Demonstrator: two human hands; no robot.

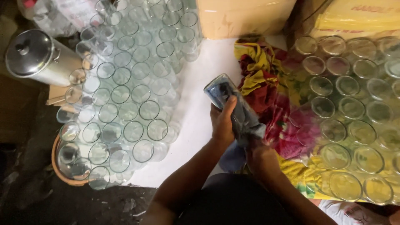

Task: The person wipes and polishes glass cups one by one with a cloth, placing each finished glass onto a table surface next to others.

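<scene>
Honestly the packed clear glasses (125, 96) on the left, beside a steel lidded pot (35, 56), look one elbow bump from toppling. Mid-frame, the left hand (222, 123) has its fingers wrapped tight around a glass (227, 96) over the white sheet (200, 83), the right hand (258, 156) gripping the blue cloth (246, 125) stuffed inside; a slip could break it. Dim, cramped floor, more glasses (354, 112) on a flowery cloth (266, 83) to the right.

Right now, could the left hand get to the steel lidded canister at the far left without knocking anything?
Probably not cleanly. The left hand grips a glass stuffed with a blue cloth, and a dense block of upright glasses lies between it and the steel canister.
</scene>
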